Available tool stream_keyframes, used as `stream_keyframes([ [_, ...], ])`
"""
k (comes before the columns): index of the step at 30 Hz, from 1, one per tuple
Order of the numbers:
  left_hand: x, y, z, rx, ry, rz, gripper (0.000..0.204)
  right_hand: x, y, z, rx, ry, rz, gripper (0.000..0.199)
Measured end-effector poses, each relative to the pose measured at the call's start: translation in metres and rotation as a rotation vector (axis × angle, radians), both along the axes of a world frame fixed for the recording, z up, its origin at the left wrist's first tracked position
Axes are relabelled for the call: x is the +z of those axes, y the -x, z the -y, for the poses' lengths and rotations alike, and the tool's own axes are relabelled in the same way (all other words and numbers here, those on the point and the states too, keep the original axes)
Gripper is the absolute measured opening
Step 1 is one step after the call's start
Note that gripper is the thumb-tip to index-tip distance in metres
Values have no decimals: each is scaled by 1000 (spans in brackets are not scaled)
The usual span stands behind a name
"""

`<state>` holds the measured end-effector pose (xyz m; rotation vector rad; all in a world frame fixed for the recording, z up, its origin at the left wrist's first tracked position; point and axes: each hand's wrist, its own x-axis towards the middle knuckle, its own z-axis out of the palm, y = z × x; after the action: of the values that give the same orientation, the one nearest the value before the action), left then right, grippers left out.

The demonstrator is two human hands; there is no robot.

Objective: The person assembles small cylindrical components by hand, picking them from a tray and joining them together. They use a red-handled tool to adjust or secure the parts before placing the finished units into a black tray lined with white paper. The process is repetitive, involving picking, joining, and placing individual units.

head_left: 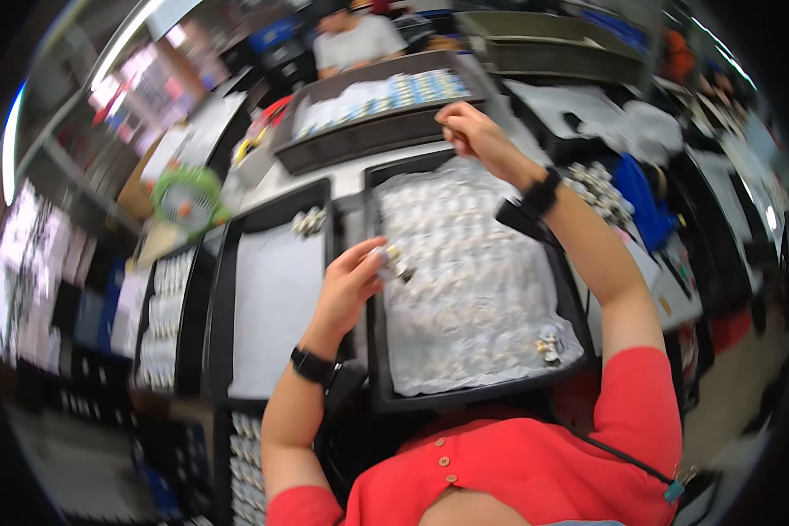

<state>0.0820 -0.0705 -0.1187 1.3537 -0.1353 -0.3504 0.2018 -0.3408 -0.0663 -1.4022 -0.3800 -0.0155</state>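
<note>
My left hand (352, 279) is closed, its fingertips pinching a small figurine (398, 263) with white and yellow parts and a dark end. It is raised over the left edge of a black tray (491, 387) lined with crinkled white sheeting (473, 307). Rows of small pale bumps show blurred through that lining. Another small figurine (550, 347), white, yellow and dark, lies at the tray's near right corner. My right hand (472, 133) is lifted above the tray's far edge, its fingers pinched together; what they hold, if anything, is too blurred to tell.
To the left, a black tray (215, 337) with white paper holds a few small pale pieces (309, 222). A grey bin (359, 140) of blue and white items stands beyond. A green fan (187, 198) is at left, small white parts (598, 191) at right. A person (357, 39) sits opposite.
</note>
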Motion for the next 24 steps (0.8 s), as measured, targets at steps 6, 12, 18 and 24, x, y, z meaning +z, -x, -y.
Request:
stream_keyframes([
  [6, -9, -7, 0, 46, 128, -20, 33, -30, 59, -62, 190, 283, 111, 19],
  [12, -18, -11, -4, 44, 124, -34, 30, -43, 71, -66, 280, 567, 201, 23],
  [18, -20, -11, -3, 50, 111, -23, 27, -37, 80, -71, 211, 701, 477, 26],
  [24, -20, -10, -1, 20, 107, -59, 28, -41, 78, -64, 220, 658, 202, 19],
])
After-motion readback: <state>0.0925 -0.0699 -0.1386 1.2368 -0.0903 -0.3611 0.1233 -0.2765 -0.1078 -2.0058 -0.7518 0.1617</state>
